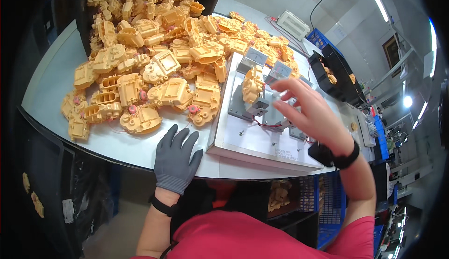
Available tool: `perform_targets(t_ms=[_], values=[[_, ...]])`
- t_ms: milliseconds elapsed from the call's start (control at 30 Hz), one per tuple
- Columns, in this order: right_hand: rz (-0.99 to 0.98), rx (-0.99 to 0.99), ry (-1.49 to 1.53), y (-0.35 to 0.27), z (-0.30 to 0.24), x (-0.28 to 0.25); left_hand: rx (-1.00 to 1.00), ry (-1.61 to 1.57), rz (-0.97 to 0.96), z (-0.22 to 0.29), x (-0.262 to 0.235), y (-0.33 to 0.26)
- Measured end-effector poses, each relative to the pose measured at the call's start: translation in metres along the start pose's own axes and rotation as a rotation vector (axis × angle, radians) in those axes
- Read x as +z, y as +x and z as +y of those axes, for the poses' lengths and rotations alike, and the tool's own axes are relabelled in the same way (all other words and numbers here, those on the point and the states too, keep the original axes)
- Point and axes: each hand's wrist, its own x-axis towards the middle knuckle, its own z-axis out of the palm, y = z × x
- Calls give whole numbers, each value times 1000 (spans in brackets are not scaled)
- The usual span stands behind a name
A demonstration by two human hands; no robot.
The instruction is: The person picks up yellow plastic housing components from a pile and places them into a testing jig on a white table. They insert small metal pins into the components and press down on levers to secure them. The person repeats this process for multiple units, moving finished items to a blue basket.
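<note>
**Bare hand over fixture, gloved hand flat on table**

Head view: right hand [312, 114] hovers open, fingers spread, holding nothing; yellow housing [252, 85] seated upright on the grey test fixture [262, 142], just left of its fingertips, apart. Gloved left hand [176, 158] lies flat, released, on table [51, 86], near the pile of yellow housings [154, 48].

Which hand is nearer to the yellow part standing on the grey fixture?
Right. The right hand hovers just beside the yellow part; the left hand rests flat on the table, farther away.
</note>
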Motion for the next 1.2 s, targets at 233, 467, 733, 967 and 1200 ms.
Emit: perform_targets(t_ms=[233, 467, 733, 967, 1200], values=[[-468, 229, -70, 77, 15, 10, 7, -34, 36, -3, 0, 0], [-572, 282, 154, 85, 28, 10, 22, -34, 46, -3, 3, 2], [-217, 150, 0, 52, 6, -23, 2, -20, 0, -1, -2, 4], [64, 132, 280, -95, -13, 12, 79, -90, 194, -13, -6, -15], [266, 375, 701, -156, 9, 107, -179, 336, 122, -64, -50, 10]])
